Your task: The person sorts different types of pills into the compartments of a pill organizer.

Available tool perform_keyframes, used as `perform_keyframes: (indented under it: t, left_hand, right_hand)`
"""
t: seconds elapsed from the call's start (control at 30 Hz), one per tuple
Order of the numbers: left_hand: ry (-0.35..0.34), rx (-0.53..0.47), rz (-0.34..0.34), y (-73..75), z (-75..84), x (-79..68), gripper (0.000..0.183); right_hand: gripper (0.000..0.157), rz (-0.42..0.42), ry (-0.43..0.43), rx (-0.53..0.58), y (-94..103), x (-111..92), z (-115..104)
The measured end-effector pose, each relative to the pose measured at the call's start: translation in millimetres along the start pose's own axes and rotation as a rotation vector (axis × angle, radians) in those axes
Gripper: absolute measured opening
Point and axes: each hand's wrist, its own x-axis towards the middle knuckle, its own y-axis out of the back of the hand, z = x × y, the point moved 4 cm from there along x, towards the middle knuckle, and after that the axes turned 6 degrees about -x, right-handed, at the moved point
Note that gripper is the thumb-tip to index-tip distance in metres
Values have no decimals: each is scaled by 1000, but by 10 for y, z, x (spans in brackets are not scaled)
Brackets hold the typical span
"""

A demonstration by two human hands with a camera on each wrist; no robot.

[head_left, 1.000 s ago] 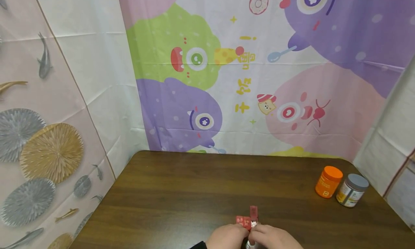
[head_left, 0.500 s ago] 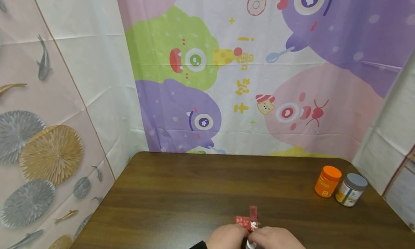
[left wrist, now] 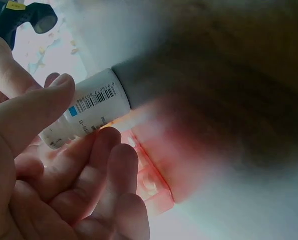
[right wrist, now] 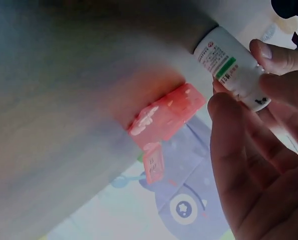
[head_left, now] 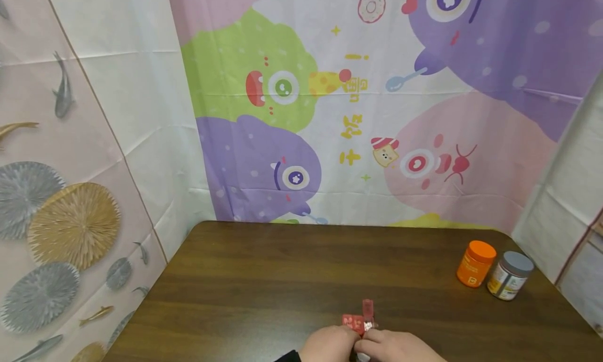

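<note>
Low in the head view, my left hand (head_left: 328,345) and right hand (head_left: 399,346) meet over a small white pill bottle (left wrist: 101,102), mostly covered by the fingers there. The left wrist view has my left thumb pressed along the bottle's printed side, fingers beneath it. In the right wrist view, my right thumb and fingers pinch the cap end (right wrist: 260,102), which bears dark marks. Just beyond the hands lies a see-through red pill box (head_left: 352,321). One lid (head_left: 368,308) stands open, and white pills (right wrist: 144,120) sit in the compartment beside it.
An orange jar (head_left: 477,263) and a grey-lidded jar (head_left: 511,276) stand side by side at the right of the brown wooden table (head_left: 264,278). A cartoon-print cloth (head_left: 358,194) hangs behind the table's far edge.
The right fingers have shifted slightly left over the bottle, covering more of its white end than half a second ago. The left hand and the pill box stay nearly where they were.
</note>
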Motion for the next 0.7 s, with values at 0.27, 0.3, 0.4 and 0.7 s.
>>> perform_keyframes:
  t: [0.27,0.3,0.4,0.7]
  left_hand:
    - [-13,-53,-18,-2,-13,12,14]
    - [-14,-56,-15,-1,-14,9,16]
    - [-22,-50,-6,-3,-15,4,21]
    - [-44,-52,-16,1,-5,-4,18]
  right_hand:
    - [19,-42,47,-62,42,31,3]
    - [20,-53,27,-44,41,31,7]
    - [20,-85,-53,-1,25,34,24]
    - [32,-128,-254,6,-1,19,77]
